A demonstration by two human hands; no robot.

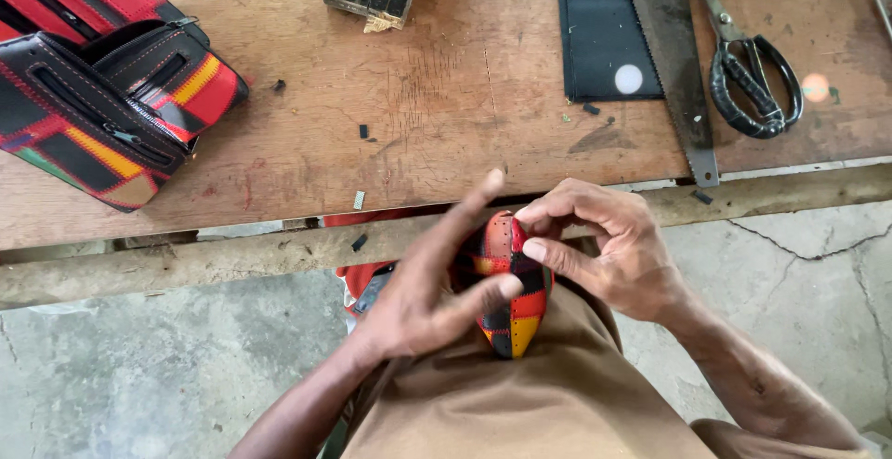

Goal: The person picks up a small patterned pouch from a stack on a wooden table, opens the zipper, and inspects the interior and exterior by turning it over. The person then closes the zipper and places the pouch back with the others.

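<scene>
- Patchwork bags point(102, 97) lie piled on the workbench point(418, 115) at ten o'clock, cut off by the picture's edge.
- The left hand point(423, 296) cups a small patchwork pouch point(509, 282) at the picture's centre, fingers half curled, thumb pressed on its face, seemingly to steady it on the lap.
- The right hand point(609, 250) pinches the pouch's top edge from three o'clock; what the fingertips are working on is hidden.
- A saw point(674, 59) and scissors point(748, 78) rest at one o'clock, within reach, their upper ends cut off.
</scene>
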